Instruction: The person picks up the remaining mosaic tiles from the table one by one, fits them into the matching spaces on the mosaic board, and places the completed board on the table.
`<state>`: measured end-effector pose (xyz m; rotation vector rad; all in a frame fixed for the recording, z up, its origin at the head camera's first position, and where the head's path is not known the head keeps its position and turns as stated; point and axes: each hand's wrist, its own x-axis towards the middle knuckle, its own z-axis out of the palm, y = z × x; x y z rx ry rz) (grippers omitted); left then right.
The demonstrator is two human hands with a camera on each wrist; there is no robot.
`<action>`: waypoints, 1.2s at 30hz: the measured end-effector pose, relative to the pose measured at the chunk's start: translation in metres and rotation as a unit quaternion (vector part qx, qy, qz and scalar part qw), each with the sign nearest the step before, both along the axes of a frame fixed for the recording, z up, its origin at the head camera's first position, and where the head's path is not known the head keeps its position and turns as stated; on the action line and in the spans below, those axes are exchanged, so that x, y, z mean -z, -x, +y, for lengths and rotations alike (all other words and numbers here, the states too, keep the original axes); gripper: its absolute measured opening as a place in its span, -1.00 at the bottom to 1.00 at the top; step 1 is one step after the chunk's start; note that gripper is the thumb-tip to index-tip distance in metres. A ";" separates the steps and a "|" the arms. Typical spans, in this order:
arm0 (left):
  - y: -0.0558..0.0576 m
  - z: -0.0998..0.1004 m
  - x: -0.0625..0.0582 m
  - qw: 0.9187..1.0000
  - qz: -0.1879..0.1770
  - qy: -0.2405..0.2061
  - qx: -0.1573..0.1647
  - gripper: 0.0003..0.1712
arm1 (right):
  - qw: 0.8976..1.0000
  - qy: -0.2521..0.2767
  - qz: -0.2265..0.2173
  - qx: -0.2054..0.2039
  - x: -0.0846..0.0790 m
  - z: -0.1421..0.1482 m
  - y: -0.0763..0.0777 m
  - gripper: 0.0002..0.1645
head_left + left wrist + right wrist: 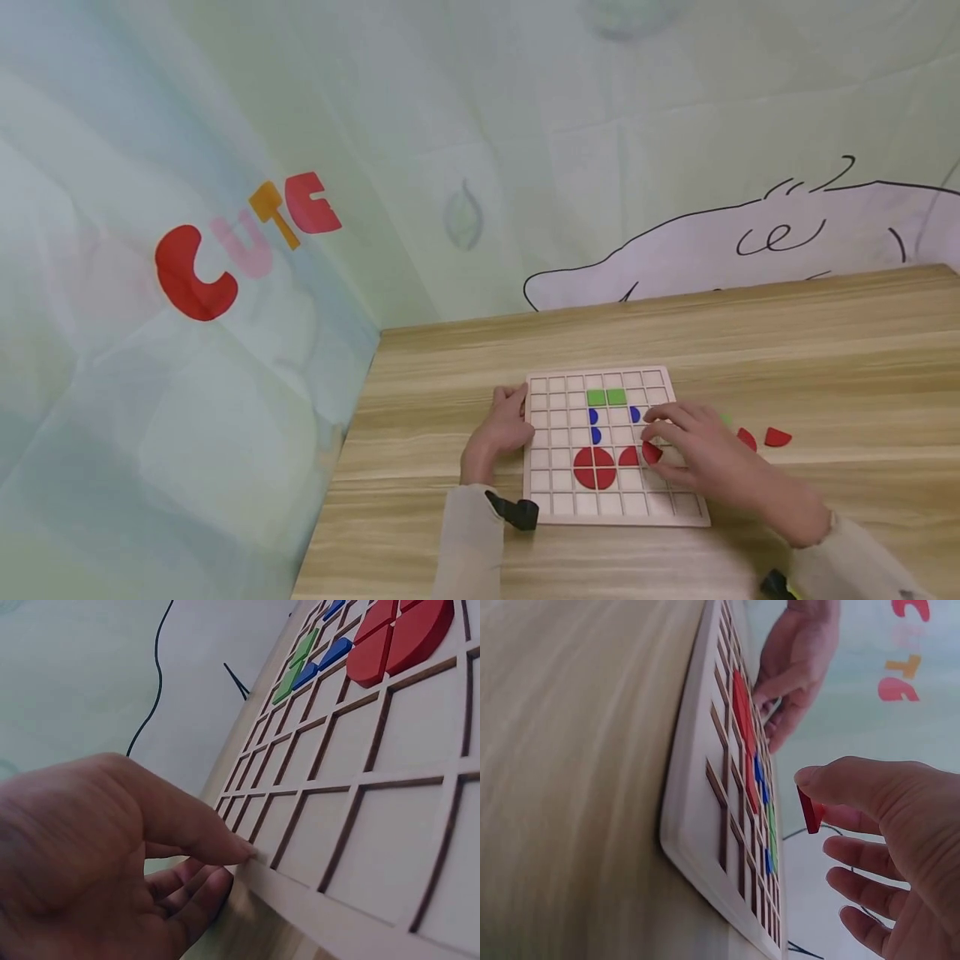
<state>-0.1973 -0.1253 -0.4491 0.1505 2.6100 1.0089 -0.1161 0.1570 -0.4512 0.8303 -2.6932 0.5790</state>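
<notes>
A light wooden grid board lies on the table. My left hand holds its left edge; in the left wrist view the thumb touches the rim, with the other fingers curled beside it. Between thumb and index finger, my right hand pinches a red quarter-circle piece above the board's right part. Set in the cells are a red circle made of quarter pieces, another red quarter piece, two green squares and blue half-circles. The right hand hides some right-hand cells.
Right of the board, a red quarter piece lies on the wood-grain table. Another red piece and a green piece are partly hidden behind the right hand. A printed cloth wall stands behind and to the left.
</notes>
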 end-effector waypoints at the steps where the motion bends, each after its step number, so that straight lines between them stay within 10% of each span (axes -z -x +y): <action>1: 0.000 0.000 0.000 1.000 0.000 0.000 0.001 -0.08 | 1.000 0.000 0.002 -0.005 0.001 -0.002 0.000 -0.62; 36: 0.000 0.001 0.002 1.000 0.003 -0.010 -0.008 -0.08 | 0.996 -0.028 -0.055 -0.071 0.018 -0.017 0.000 -0.65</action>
